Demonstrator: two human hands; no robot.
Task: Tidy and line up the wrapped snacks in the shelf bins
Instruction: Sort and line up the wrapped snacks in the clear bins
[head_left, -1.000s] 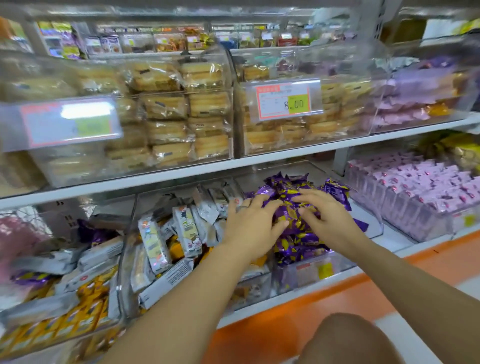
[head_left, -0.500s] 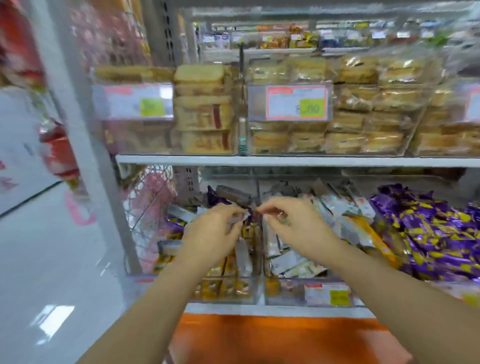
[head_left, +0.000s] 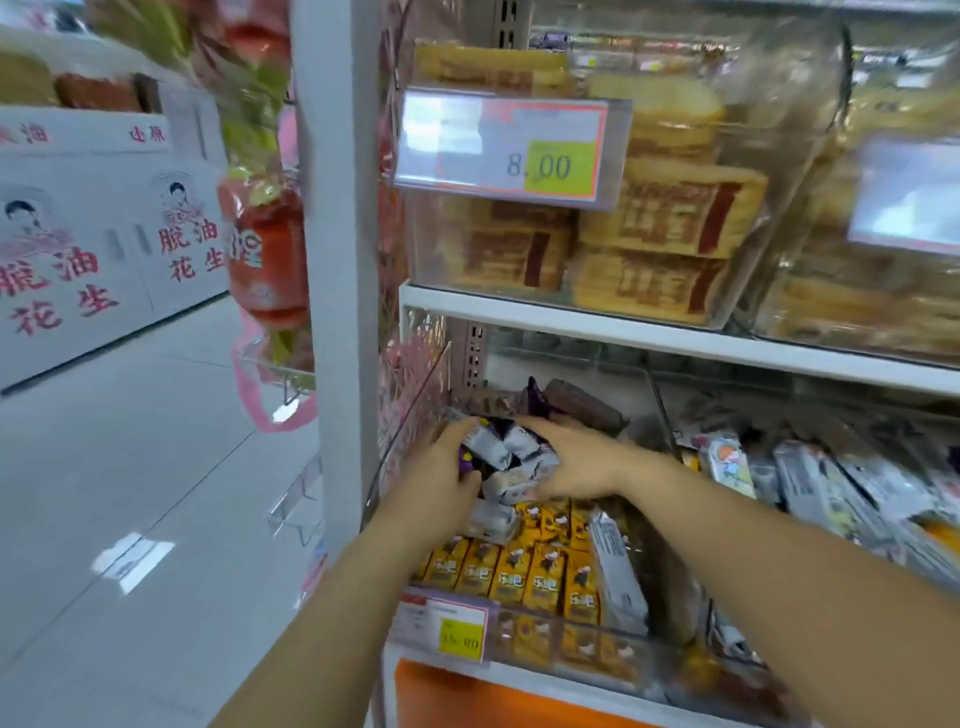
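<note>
Fingers (head_left: 460, 434) of left hand (head_left: 436, 473) and right hand (head_left: 582, 462) curled round crinkly grey-white packets (head_left: 511, 457), glossy yellow packets (head_left: 519, 571) below

Shelf board (head_left: 649, 335) above and white post (head_left: 340, 312) beside hem the bin (head_left: 571, 649).

Both bare forearms are stretched forward from the lower edge of the view and angled inward. The left hand (head_left: 441, 483) and the right hand (head_left: 579, 465) are held close together, fingers curled, and a bunch of small packets (head_left: 511, 460) is gripped between them.
</note>
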